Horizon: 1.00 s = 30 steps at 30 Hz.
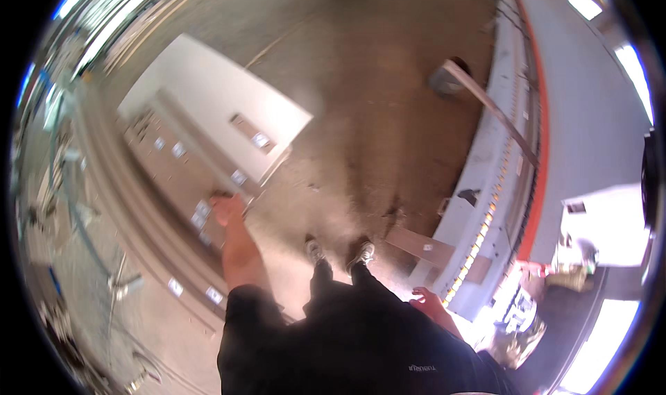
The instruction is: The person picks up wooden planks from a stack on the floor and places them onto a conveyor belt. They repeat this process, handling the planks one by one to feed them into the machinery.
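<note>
My left arm reaches out to a stack of brown boards (156, 169) with small white labels. My left hand (225, 206) is at the near edge of the stack, beside some labels; motion blur hides whether its fingers grip a board or only touch it. Low at my right side hangs my right hand (429, 303), its fingers loosely apart and nothing seen in them. It is close to the near end of a long grey machine bed (461, 246) with a row of yellowish rollers.
A large white panel (208, 93) lies beyond the stack, with a small labelled brown piece (253, 132) on it. One brown board (420, 247) juts from the machine; a long strip (489, 107) leans across it near a dark bucket (449, 79). Long boards (135, 194) lie at left.
</note>
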Tool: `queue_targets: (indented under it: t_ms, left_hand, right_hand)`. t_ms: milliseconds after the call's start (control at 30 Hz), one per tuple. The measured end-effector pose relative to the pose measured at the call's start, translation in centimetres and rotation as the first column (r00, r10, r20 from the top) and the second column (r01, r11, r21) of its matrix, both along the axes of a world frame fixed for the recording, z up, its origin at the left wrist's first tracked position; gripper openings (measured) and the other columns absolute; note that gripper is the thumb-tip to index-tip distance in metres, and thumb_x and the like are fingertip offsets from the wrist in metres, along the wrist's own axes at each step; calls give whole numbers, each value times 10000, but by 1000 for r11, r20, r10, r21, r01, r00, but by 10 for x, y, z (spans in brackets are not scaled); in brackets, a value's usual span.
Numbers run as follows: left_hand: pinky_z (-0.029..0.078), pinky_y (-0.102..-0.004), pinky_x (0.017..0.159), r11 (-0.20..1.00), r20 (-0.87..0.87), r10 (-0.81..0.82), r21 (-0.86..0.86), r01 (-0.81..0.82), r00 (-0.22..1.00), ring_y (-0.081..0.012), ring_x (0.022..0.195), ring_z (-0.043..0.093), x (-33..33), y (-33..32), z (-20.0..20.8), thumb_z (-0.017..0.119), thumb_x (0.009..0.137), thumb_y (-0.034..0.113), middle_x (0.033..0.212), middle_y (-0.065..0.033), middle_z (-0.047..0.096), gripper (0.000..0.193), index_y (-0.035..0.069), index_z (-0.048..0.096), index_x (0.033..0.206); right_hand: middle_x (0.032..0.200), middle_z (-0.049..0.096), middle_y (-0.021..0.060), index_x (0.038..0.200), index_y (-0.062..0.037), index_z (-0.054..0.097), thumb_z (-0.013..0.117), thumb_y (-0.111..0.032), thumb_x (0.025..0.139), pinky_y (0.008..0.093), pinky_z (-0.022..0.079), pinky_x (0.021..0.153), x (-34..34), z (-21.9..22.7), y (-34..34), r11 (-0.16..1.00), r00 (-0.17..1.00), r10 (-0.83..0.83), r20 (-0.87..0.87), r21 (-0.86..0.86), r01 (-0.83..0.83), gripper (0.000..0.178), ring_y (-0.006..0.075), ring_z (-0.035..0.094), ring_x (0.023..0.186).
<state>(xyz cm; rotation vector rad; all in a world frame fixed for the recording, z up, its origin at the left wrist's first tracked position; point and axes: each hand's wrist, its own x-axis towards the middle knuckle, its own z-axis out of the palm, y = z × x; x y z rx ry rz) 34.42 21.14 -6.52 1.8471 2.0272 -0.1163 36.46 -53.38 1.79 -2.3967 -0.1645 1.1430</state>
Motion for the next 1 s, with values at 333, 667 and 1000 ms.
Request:
queue_targets:
  t_ms: [333,667,1000]
  left_hand:
    - [503,-554,1048,990,47,-140,35,138,989,-439,1356,518,-9,-31,-15,629,892,666,1427,-309,522,1014,-90,337,1503]
    - [515,-489,971,277,393,-834,-307,910,387,-309,962,698,-47,-299,-140,568,1015,411,1041,-157,739,386,70,736,1088]
    - [572,-384,837,636,503,-398,-451,626,767,-276,905,729,-73,-305,-64,700,918,343,1065,-138,748,332,104,722,1147]
  right_hand:
    - [1316,706,13,1392,-173,602,729,-477,878,386,548,978,10,23,-18,997,999,-44,13,-61,45,610,222,721,1084]
    - [1122,759,72,1265,-195,690,699,-491,865,391,557,927,98,-23,-24,998,986,57,159,-2,-57,498,268,723,1039]
    - [1055,774,64,1198,-183,723,731,-390,828,413,574,912,272,45,-74,960,796,-281,536,165,227,424,282,735,1017]
